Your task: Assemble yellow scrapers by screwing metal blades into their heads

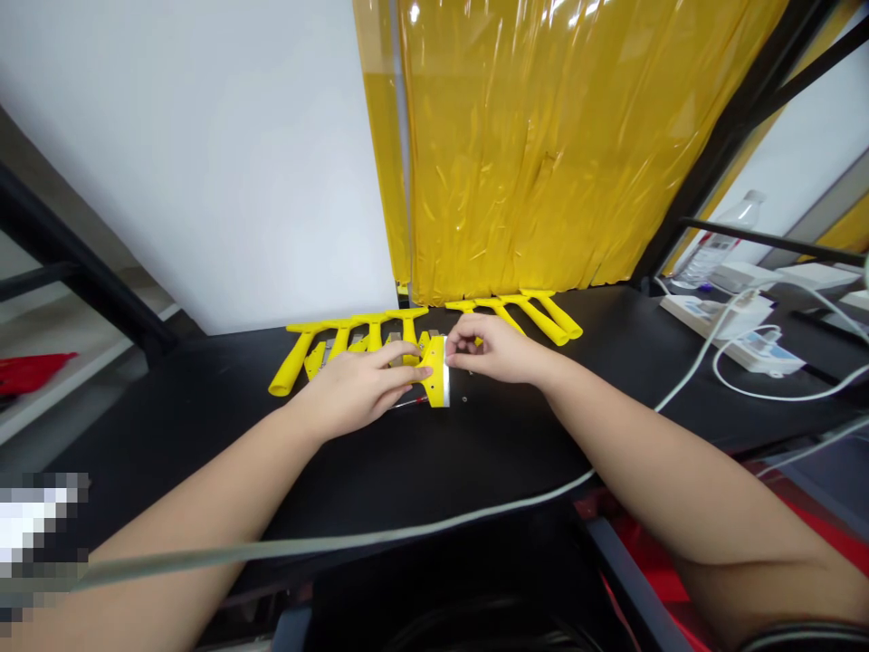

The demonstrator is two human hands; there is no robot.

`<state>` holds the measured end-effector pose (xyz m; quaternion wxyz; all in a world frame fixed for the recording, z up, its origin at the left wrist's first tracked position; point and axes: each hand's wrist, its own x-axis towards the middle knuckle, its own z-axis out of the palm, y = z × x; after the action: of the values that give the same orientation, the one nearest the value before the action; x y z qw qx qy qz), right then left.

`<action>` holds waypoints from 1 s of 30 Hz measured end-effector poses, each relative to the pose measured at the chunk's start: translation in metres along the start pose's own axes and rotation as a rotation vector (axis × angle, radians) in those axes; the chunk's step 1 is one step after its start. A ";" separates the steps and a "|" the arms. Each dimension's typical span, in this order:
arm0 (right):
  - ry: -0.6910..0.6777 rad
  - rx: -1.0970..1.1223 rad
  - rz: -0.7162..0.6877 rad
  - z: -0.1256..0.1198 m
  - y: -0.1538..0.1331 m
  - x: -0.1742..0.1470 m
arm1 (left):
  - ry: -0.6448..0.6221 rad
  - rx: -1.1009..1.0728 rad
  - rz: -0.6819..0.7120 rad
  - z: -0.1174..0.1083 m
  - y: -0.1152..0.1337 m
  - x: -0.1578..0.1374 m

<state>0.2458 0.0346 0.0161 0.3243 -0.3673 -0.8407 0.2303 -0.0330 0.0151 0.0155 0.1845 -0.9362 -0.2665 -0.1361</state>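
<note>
A yellow scraper (434, 373) with a bright metal blade (446, 385) at its right edge lies just above the black table. My left hand (367, 385) is closed around its handle side, thumb and fingers near the head. My right hand (492, 349) has its fingertips pinched at the upper part of the blade; anything small between them is hidden. Beneath my left fingers a thin metal rod with a red part (417, 400) shows partly. One tiny round piece (464, 399) rests to the right of the blade.
Yellow scraper handles lie in a row behind my hands, several at left (291, 362) and some at right (543, 319). A white cable (475, 516) crosses in front of the black table (543, 444). Power strips (733, 335) and a plastic bottle (723, 240) stand right. Yellow film (543, 154) hangs behind.
</note>
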 end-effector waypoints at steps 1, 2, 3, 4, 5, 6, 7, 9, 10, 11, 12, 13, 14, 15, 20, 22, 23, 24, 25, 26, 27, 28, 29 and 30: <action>0.039 0.026 -0.017 0.003 0.003 0.001 | 0.013 0.002 0.013 0.001 0.001 0.000; 0.057 0.063 -0.016 0.006 0.005 0.002 | 0.028 0.007 0.025 0.001 0.002 0.001; 0.059 0.114 -0.002 0.008 0.007 0.002 | 0.045 0.016 0.034 0.002 0.002 0.001; 0.048 0.175 0.020 0.011 0.008 0.003 | 0.060 0.030 0.040 0.003 0.003 0.001; 0.028 0.239 0.047 0.013 0.009 0.003 | 0.074 0.046 0.045 0.004 0.004 0.001; 0.006 0.303 0.077 0.015 0.009 0.004 | 0.086 0.061 0.051 0.005 0.005 0.001; -0.014 0.365 0.108 0.016 0.008 0.004 | 0.097 0.074 0.056 0.006 0.006 0.001; -0.029 0.479 0.166 0.018 0.007 0.004 | 0.108 0.089 0.069 0.006 0.007 0.001; -0.021 0.535 0.190 0.019 0.006 0.005 | 0.113 0.093 0.075 0.006 0.007 0.001; -0.005 0.593 0.216 0.019 0.004 0.005 | 0.119 0.095 0.080 0.006 0.008 0.001; 0.009 0.649 0.244 0.020 0.003 0.005 | 0.125 0.098 0.085 0.006 0.008 0.001; 0.020 0.698 0.275 0.020 0.001 0.005 | 0.129 0.100 0.091 0.006 0.008 0.001; 0.025 0.737 0.307 0.020 0.000 0.005 | 0.132 0.103 0.100 0.005 0.008 0.002; 0.025 0.768 0.341 0.020 -0.002 0.005 | 0.133 0.106 0.112 0.005 0.009 0.002; -0.002 0.831 0.447 0.021 -0.008 0.006 | 0.137 0.097 0.151 0.004 0.010 0.003; -0.007 0.834 0.435 0.022 -0.009 0.006 | 0.131 0.076 0.139 0.005 0.011 0.002; -0.002 0.831 0.422 0.021 -0.008 0.006 | 0.128 0.069 0.127 0.005 0.011 0.002; 0.010 0.824 0.413 0.019 -0.008 0.007 | 0.123 0.063 0.110 0.005 0.011 0.003; 0.031 0.807 0.406 0.017 -0.006 0.007 | 0.119 0.056 0.093 0.005 0.011 0.003; 0.059 0.772 0.402 0.013 -0.005 0.008 | 0.114 0.044 0.075 0.004 0.012 0.003; 0.085 0.708 0.399 0.009 -0.004 0.007 | 0.110 0.026 0.058 0.004 0.012 0.004; 0.096 0.615 0.392 0.004 -0.002 0.007 | 0.106 0.003 0.045 0.003 0.012 0.004; 0.080 0.498 0.380 -0.002 -0.001 0.006 | 0.102 -0.019 0.031 0.003 0.012 0.004; 0.024 0.371 0.364 -0.007 0.000 0.004 | 0.099 -0.036 0.017 0.002 0.012 0.004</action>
<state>0.2490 0.0389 0.0225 0.3492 -0.4497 -0.7002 0.4307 -0.0224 0.0085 0.0116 0.1817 -0.9337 -0.2466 -0.1853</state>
